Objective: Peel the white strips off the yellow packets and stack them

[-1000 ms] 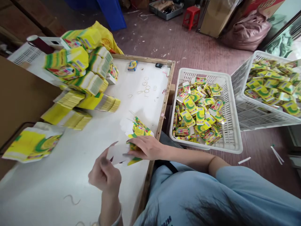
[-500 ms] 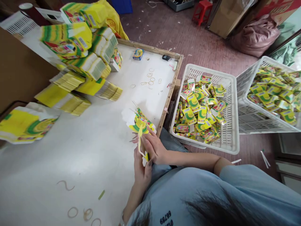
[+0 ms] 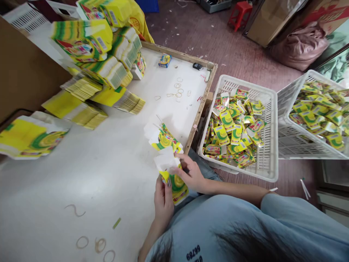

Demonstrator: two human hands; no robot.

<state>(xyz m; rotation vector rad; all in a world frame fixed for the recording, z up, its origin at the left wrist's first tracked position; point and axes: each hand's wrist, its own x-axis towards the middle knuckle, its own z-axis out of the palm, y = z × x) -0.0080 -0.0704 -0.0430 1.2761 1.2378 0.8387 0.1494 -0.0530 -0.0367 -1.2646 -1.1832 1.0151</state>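
Plainly, left fingers (image 3: 168, 190) pinching yellow carton (image 3: 179, 186), right fingers (image 3: 181, 174) seemingly gripping its side.

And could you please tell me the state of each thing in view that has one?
Held carton: white flap open
Left hand: closed on the carton
Right hand: gripping the carton
Near crate: open-topped, part-filled
Far crate: open-topped, well filled
Carton stacks: folded flat
Rubber bands: loose, scattered
Red stool: upright
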